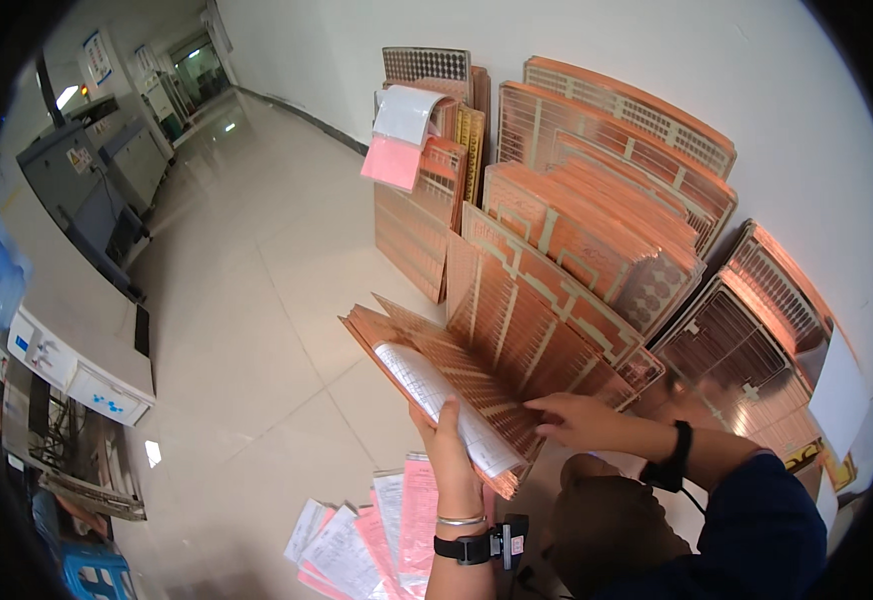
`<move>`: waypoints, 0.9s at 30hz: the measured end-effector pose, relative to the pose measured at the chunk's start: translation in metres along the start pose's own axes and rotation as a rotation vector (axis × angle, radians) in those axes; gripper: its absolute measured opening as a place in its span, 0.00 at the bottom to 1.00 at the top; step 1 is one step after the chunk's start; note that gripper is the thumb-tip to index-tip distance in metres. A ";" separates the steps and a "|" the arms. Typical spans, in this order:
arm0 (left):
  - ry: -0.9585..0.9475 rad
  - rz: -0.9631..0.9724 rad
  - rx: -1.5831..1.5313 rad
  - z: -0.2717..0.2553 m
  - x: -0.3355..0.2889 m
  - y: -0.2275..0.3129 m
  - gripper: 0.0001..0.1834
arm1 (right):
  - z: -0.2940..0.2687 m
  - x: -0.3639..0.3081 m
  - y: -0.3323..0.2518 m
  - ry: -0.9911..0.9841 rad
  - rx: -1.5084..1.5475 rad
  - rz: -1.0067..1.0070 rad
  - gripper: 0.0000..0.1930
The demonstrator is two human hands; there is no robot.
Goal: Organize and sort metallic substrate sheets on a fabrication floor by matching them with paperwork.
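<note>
My left hand point(444, 455) grips the lower edge of a tilted stack of copper circuit board panels point(365, 328), thumb lying over a white printed sheet point(437, 405) on their face. The panels fan apart at the top. My right hand point(582, 422) reaches in from the right, fingers stretched toward the inner face of a fanned copper panel point(477, 365); whether they touch it I cannot tell. Just beyond, larger patterned copper panels point(557, 290) lean in a row. Both my wrists wear black straps.
More copper panels point(617, 110) stand against the white wall, some with white and pink papers point(397, 160) draped over. Pink and white sheets point(357, 540) lie on the tiled floor near me. Grey machines point(82, 170) and a blue stool point(97, 570) are at left.
</note>
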State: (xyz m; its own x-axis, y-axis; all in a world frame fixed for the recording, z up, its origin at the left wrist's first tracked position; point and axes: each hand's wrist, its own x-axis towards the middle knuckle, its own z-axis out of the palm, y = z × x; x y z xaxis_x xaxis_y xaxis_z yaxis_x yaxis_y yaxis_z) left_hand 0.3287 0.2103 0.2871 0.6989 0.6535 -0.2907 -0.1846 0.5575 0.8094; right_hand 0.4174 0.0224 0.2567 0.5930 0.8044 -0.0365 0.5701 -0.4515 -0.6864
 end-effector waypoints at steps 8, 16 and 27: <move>0.021 0.019 0.017 0.007 -0.005 0.009 0.30 | -0.033 -0.125 0.022 0.480 -0.050 0.458 0.10; 0.031 0.056 0.041 0.005 -0.002 0.003 0.29 | 0.023 -0.098 0.075 0.398 0.053 0.434 0.16; 0.041 0.068 0.037 0.001 0.002 -0.002 0.28 | 0.037 -0.085 0.086 0.473 0.103 0.548 0.23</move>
State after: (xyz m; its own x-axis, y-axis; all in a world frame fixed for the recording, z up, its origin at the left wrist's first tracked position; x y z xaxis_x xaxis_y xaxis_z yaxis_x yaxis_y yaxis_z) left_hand 0.3309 0.2098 0.2849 0.6569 0.7097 -0.2546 -0.2043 0.4926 0.8459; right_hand 0.3945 -0.0708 0.1737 0.9732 0.2103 -0.0926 0.0786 -0.6835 -0.7257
